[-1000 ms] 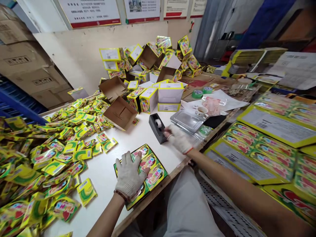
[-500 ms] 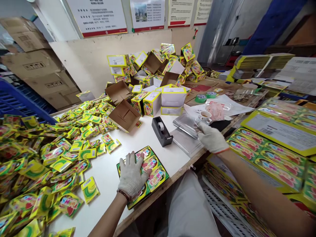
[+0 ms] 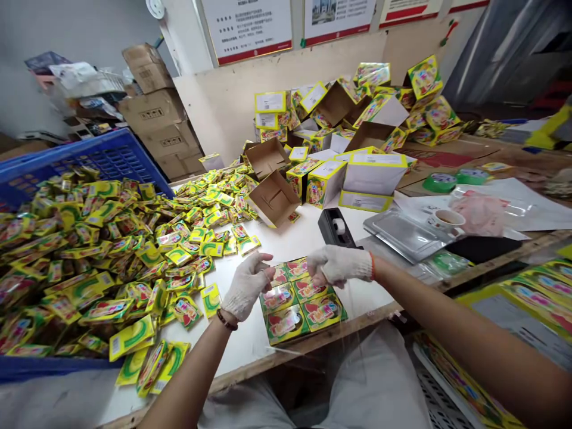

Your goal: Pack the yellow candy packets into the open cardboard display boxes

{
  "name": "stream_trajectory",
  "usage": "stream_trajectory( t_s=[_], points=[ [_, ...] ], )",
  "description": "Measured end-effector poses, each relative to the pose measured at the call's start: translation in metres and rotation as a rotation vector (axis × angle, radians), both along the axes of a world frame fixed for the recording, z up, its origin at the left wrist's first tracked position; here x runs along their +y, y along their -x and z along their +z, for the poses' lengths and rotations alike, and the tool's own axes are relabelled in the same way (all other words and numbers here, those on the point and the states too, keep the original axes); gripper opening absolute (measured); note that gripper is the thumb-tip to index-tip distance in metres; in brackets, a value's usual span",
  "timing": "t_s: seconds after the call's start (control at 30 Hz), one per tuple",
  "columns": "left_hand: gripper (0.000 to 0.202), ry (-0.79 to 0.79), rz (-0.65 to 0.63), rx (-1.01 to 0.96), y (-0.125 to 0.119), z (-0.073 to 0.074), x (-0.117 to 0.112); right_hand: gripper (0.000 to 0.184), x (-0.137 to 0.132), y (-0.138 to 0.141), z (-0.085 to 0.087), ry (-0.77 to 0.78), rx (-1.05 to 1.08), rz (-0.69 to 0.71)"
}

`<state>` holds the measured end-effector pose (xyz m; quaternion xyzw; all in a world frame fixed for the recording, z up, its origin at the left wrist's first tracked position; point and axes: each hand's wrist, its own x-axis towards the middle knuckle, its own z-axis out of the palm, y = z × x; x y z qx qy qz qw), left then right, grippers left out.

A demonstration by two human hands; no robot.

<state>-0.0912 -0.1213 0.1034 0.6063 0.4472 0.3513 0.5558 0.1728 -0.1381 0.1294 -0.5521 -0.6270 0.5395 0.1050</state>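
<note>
A filled box of several watermelon-printed candy packs [image 3: 286, 316] lies on the white table top in front of me. My left hand [image 3: 248, 286], in a white knit glove, is at its left side with the fingers curled in a pinch. Over its far right part is my right hand [image 3: 337, 265], gloved too, its fingers closed. A thin clear plastic bag [image 3: 351, 342] stretches faintly between the hands and over the box; its edges are hard to make out. The black tape dispenser [image 3: 335, 226] stands just behind my right hand.
Loose candy packs [image 3: 111, 256] heap up on the left, in and around a blue crate [image 3: 120, 152]. Empty display boxes [image 3: 370, 176] pile at the back. Stacked clear bags [image 3: 406, 232], a cup [image 3: 447, 219] and green tape rolls [image 3: 440, 182] lie right.
My right hand has moved left from the bag stack to above the box, bringing a clear bag. My left hand has lifted off the box top to its left side. The view has turned left.
</note>
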Motion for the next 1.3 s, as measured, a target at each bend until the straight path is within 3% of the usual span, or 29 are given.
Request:
stream_trajectory(
  t_s=[0.1, 0.17, 0.27, 0.37, 0.5, 0.67, 0.73, 0.9, 1.0, 1.13, 1.3],
  points=[
    [0.034, -0.141, 0.25, 0.245, 0.001, -0.02, 0.006, 0.028, 0.032, 0.004, -0.025, -0.202, -0.06, -0.247],
    [0.027, -0.211, 0.35, 0.384, 0.0, -0.034, 0.016, 0.03, 0.051, 0.007, -0.039, -0.266, -0.142, -0.334],
    [0.017, -0.254, 0.377, 0.51, -0.001, -0.05, 0.031, 0.022, 0.071, 0.012, -0.054, -0.289, -0.212, -0.327],
    [0.018, -0.269, 0.324, 0.639, -0.001, -0.063, 0.032, 0.007, 0.074, 0.014, -0.065, -0.276, -0.23, -0.317],
    [0.028, -0.3, 0.263, 0.774, 0.006, -0.072, 0.015, 0.018, 0.05, 0.007, -0.081, -0.167, -0.16, -0.36],
    [0.024, -0.418, 0.105, 0.909, 0.003, -0.061, 0.002, 0.047, 0.017, 0.005, -0.097, -0.105, -0.004, -0.482],
    [0.021, -0.493, -0.031, 0.908, -0.015, -0.055, 0.001, 0.052, 0.01, 0.005, -0.1, -0.099, 0.033, -0.506],
    [0.043, -0.779, -0.323, 1.013, -0.078, -0.05, -0.008, 0.056, -0.018, -0.002, -0.101, -0.121, 0.052, -0.495],
    [0.049, -0.814, -0.353, 1.061, -0.098, -0.05, -0.012, 0.054, -0.053, -0.01, -0.099, -0.142, 0.071, -0.461],
    [0.057, -0.788, -0.362, 1.065, -0.103, -0.049, -0.016, 0.056, -0.096, -0.012, -0.1, -0.063, 0.215, -0.519],
    [0.066, -0.762, -0.367, 1.111, -0.104, -0.046, -0.019, 0.059, -0.114, -0.01, -0.113, -0.003, 0.351, -0.585]
  ],
)
